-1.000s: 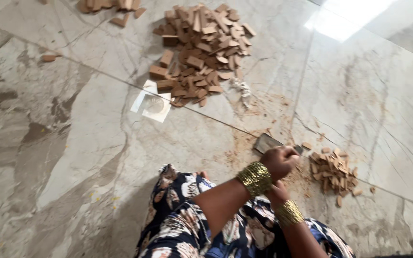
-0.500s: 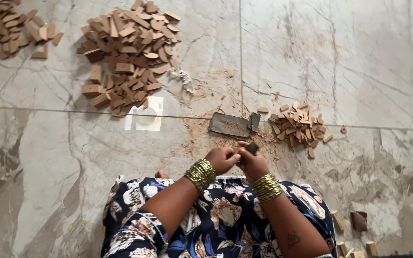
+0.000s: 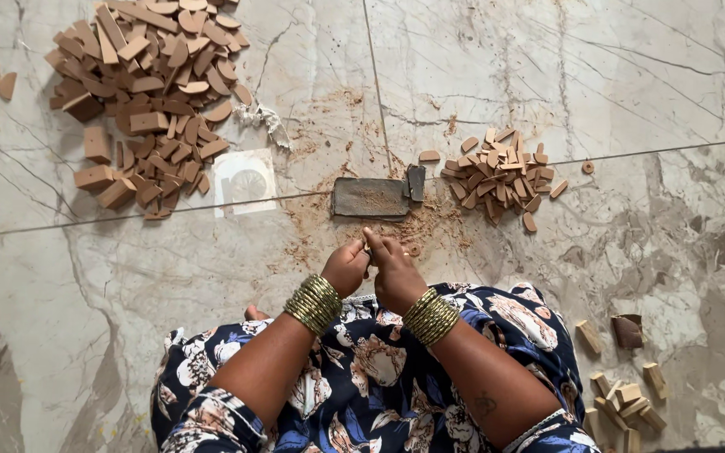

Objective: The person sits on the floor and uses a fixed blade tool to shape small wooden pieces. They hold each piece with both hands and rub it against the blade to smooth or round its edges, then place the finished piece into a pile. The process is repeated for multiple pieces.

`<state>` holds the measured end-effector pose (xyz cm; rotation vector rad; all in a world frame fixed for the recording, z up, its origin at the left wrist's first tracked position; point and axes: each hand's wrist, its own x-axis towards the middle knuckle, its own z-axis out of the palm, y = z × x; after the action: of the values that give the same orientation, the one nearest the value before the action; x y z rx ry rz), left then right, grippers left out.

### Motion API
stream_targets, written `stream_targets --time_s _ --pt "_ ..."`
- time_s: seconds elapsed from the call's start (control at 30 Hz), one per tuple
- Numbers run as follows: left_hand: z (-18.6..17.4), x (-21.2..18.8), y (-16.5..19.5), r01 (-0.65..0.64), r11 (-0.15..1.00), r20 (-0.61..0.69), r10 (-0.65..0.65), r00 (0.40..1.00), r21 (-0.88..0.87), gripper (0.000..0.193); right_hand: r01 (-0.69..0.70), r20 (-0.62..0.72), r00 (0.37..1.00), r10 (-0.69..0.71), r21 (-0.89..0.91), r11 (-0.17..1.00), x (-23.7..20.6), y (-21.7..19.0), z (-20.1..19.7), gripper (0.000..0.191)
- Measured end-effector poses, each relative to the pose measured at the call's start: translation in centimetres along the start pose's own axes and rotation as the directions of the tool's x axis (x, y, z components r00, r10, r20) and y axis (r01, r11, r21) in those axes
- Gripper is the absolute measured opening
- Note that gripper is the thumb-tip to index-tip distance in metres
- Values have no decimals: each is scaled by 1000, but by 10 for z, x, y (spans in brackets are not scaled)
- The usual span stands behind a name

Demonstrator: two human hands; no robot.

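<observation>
Left of the flat stone our big pile has swung into view; the small pile sits right. Just below it, both hands (left, right) now pinch one small piece.

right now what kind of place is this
Probably a home or small craft workspace on a polished grey marble floor: big pile of brown wooden offcuts, flat grey sanding block ringed by sawdust, smaller heap of shaped wooden pieces.

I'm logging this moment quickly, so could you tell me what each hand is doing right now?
Left hand: closed, pinching a small piece shared with the other hand.
Right hand: closed on the same small piece.
</observation>
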<state>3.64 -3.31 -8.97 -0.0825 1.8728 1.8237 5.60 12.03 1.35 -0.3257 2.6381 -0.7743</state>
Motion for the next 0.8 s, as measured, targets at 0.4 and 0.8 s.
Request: stream_targets --time_s 0.4,0.8 --pt "13 -4 31 148 925 -78 -186 980 -350 34 214 -378 918 -120 219 952 11 25 8 78" --pt "7 -11 41 249 762 125 -218 968 -598 30 37 -236 971 20 234 972 21 33 6 87"
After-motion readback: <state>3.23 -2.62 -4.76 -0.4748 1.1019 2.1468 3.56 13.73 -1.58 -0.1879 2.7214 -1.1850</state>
